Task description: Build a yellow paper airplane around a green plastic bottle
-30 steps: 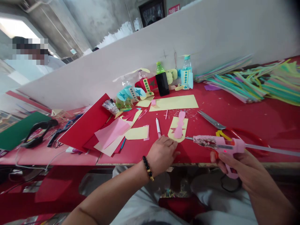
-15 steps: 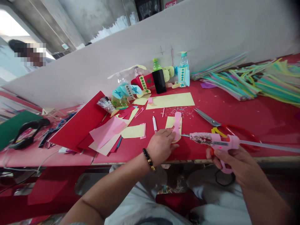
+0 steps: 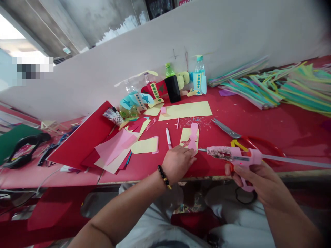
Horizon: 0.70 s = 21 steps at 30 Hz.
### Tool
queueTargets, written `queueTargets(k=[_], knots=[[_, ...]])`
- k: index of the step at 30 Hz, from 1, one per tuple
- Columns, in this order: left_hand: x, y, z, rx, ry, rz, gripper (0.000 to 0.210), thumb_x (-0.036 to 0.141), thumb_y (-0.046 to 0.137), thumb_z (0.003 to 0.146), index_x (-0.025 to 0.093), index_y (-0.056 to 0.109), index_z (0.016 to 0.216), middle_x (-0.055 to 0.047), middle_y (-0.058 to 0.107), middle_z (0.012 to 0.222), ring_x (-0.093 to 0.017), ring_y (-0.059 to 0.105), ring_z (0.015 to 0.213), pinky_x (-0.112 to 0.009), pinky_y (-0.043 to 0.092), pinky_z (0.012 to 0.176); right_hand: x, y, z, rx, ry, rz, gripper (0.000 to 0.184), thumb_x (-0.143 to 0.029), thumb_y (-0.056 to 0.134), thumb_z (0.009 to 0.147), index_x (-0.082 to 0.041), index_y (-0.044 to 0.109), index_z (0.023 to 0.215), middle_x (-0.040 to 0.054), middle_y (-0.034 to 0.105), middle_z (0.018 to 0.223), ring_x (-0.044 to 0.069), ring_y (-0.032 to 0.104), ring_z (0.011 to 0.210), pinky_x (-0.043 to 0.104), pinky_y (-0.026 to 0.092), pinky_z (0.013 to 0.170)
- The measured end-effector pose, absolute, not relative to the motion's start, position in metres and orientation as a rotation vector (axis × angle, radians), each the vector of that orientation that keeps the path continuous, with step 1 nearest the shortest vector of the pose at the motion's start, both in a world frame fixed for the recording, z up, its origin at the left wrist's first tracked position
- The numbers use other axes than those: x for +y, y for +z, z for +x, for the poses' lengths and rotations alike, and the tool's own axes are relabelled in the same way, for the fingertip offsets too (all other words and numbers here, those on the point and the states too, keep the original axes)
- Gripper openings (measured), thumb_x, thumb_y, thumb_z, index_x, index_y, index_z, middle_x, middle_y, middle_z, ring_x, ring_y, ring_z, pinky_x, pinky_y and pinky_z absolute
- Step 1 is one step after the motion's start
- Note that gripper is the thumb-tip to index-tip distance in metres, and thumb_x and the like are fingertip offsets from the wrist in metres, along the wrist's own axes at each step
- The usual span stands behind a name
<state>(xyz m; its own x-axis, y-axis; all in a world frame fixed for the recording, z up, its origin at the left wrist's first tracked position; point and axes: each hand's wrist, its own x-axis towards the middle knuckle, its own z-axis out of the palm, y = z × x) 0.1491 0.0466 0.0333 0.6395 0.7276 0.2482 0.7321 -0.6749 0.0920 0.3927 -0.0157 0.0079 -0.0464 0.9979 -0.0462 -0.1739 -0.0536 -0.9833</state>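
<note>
Gluing seems the step in hand; I judge the next move calls for a steady nozzle point(image 3: 203, 150). Closest, I have the right hand point(image 3: 249, 174) wrapped round the pink glue gun point(image 3: 236, 155). My left hand point(image 3: 178, 162) rests its fingers on the pink cutout point(image 3: 193, 132), pinching or not, I cannot tell. That lies over yellow card point(image 3: 184, 133) on the table point(image 3: 152, 167); farther off stands a phone point(image 3: 172, 89).

Red tabletop point(image 3: 232, 112), pale partition point(image 3: 240, 31) behind it, patchy grey wall point(image 3: 103, 15) beyond, bright light point(image 3: 9, 29) upper left
</note>
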Motion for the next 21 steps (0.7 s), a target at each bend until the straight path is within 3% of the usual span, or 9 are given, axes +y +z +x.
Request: queueTargets(k=[9, 12, 16, 21], knots=[[0.052, 0.034, 0.159, -1.309, -0.351, -2.732, 0.022, 0.026, 0.05, 0.096, 0.016, 0.064, 0.084, -0.006, 0.07, 0.08, -0.021, 0.065, 0.078, -0.033, 0.053, 0.075, -0.016, 0.01, 0.392, -1.09, 1.351, -1.071, 0.026, -0.041, 0.072, 0.077, -0.018, 0.068, 0.067, 0.0042, 0.065, 0.068, 0.009, 0.048, 0.047, 0.022, 0.035, 0.043], [0.054, 0.031, 0.157, -1.318, -0.359, -2.725, 0.016, 0.021, 0.052, 0.093, 0.016, 0.066, 0.099, -0.006, 0.072, 0.084, -0.022, 0.066, 0.078, -0.034, 0.053, 0.071, -0.017, 0.011, 0.393, -1.102, 1.361, -1.063, 0.026, -0.04, 0.071, 0.079, -0.018, 0.068, 0.068, 0.0045, 0.065, 0.07, 0.009, 0.048, 0.048, 0.023, 0.036, 0.044], [0.06, 0.034, 0.148, -1.415, -0.467, -2.767, 0.04, 0.013, 0.052, 0.089, 0.02, 0.058, 0.128, -0.005, 0.074, 0.099, -0.019, 0.069, 0.083, -0.029, 0.054, 0.071, -0.016, 0.006, 0.393, -1.144, 1.353, -1.054, 0.027, -0.041, 0.068, 0.082, -0.018, 0.069, 0.07, 0.0041, 0.064, 0.067, 0.01, 0.048, 0.048, 0.023, 0.036, 0.044], [0.085, 0.05, 0.142, -1.746, -0.796, -2.783, 0.041, 0.015, 0.061, 0.083, 0.02, 0.066, 0.123, -0.003, 0.076, 0.091, -0.015, 0.069, 0.077, -0.023, 0.054, 0.072, -0.015, -0.001, 0.395, -1.127, 1.355, -1.03, 0.024, -0.041, 0.069, 0.08, -0.018, 0.068, 0.073, 0.0041, 0.065, 0.071, 0.009, 0.049, 0.046, 0.022, 0.034, 0.041]])
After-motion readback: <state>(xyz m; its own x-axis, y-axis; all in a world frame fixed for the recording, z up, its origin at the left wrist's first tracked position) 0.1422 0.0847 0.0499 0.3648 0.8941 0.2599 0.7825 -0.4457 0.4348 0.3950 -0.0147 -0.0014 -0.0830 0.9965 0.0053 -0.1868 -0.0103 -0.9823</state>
